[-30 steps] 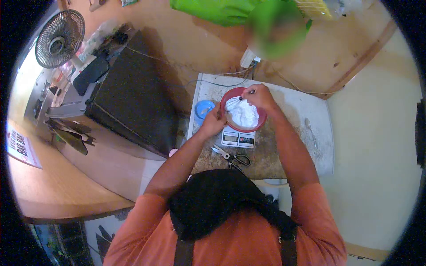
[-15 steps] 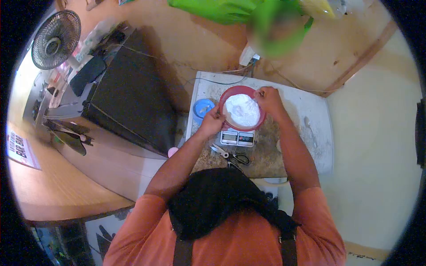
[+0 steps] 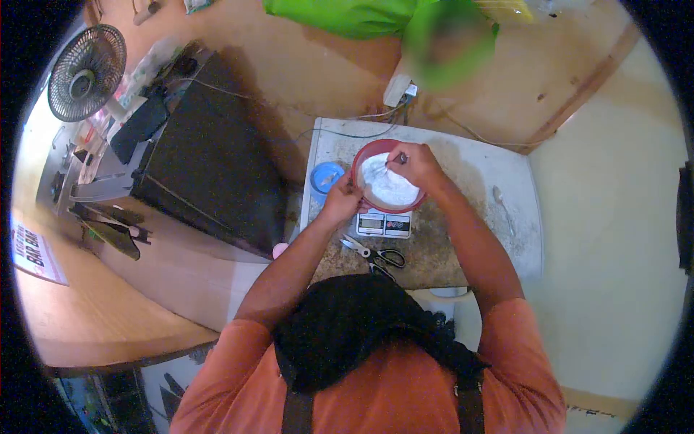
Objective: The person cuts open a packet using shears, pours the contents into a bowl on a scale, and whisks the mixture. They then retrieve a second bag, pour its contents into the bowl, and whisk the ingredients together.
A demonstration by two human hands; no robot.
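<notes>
Red plastic bowl [image 3: 375, 147] with white contents [image 3: 396, 189] sits over a digital scale [image 3: 384, 225] on the stained surface [image 3: 520, 246]. The left hand [image 3: 341, 202] has its grip on the rim; the right hand [image 3: 418, 166] grasps a whisk [image 3: 403, 157] in the contents. Blue dish [image 3: 316, 178] just beside the left hand, scissors [image 3: 371, 254] near the scale, 1 spoon [image 3: 504, 208] rightward.
</notes>
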